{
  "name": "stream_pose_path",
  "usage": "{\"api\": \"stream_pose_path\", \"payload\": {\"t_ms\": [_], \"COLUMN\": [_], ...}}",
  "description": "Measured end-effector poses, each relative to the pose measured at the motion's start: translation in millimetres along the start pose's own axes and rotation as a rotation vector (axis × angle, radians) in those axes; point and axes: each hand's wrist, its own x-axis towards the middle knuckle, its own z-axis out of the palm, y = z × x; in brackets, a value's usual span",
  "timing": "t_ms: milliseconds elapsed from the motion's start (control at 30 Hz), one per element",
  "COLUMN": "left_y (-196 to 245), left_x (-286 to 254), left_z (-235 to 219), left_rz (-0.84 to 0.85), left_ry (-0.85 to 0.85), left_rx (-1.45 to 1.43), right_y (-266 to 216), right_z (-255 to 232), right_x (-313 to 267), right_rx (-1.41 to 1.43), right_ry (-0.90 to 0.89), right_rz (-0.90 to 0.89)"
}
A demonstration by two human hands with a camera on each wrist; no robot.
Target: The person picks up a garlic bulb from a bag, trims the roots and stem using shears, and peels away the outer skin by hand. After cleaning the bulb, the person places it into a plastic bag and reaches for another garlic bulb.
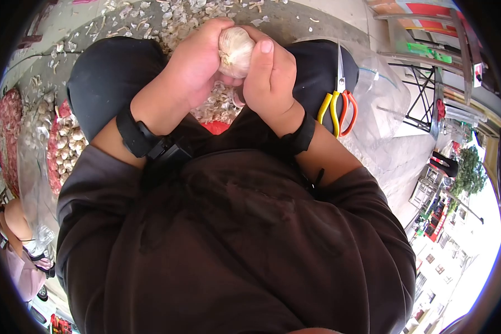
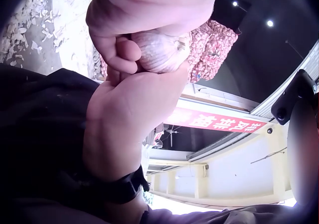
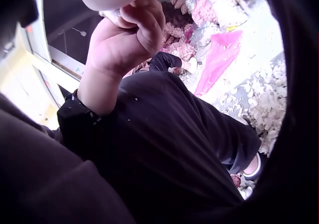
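A whole garlic bulb [image 1: 236, 52] with pale, papery skin is held up between both hands above the lap. My left hand [image 1: 192, 67] grips it from the left side. On the other side my right hand [image 1: 273, 72] holds it, thumb along the bulb's edge. The left wrist view shows the same garlic bulb [image 2: 162, 52] with purplish streaks, enclosed by the fingers. In the right wrist view the hands cover most of it. Scissors [image 1: 339, 100] with one yellow and one orange handle lie on the right thigh, blades pointing away.
Loose garlic skins [image 1: 220, 106] are heaped between the legs, and more scraps [image 1: 189, 19] litter the ground ahead. To the left stand a red bag of garlic bulbs [image 1: 67, 147] and a red mesh sack [image 1: 8, 139]. Clear plastic [image 1: 381, 92] spreads beside the right knee.
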Motion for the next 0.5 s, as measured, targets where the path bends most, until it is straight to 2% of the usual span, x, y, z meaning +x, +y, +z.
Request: {"api": "stream_pose_path", "payload": {"t_ms": [33, 67, 133, 167, 267, 333, 400, 433, 500], "left_y": [1.5, 4.6, 12.4, 12.4, 11.0, 12.6, 10.7, 8.9, -3.8], "left_x": [0.5, -3.9, -16.2, -15.9, -16.0, -16.8, -15.8, -14.9, -2.6], "left_z": [-0.6, -0.4, 1.5, 0.2, -4.7, -5.6, -6.0, -6.2, -6.5], "left_rz": [-0.010, 0.066, 0.220, 0.264, 0.390, 0.472, 0.553, 0.592, 0.782], "left_ry": [0.030, 0.015, -0.016, -0.082, -0.243, -0.301, -0.334, -0.351, -0.315], "left_rx": [0.029, 0.135, 0.351, 0.380, 0.490, 0.603, 0.553, 0.528, 0.527], "right_y": [3.8, 5.9, -5.2, -10.0, -12.7, -8.6, -12.7, -12.2, -11.6], "right_z": [1.8, 3.2, 0.2, -2.3, -7.0, -11.1, -12.1, -9.0, -0.4], "right_x": [1.3, 2.7, 3.2, 3.9, 7.6, 6.2, 5.2, 4.6, 3.5], "right_rx": [0.040, 0.079, 0.215, 0.282, 0.241, 0.246, 0.279, 0.288, 0.304], "right_ry": [0.008, 0.016, 0.004, -0.002, 0.006, -0.059, -0.088, -0.045, 0.044], "right_rz": [0.014, 0.027, 0.220, 0.317, 0.422, 0.431, 0.447, 0.419, 0.364]}}
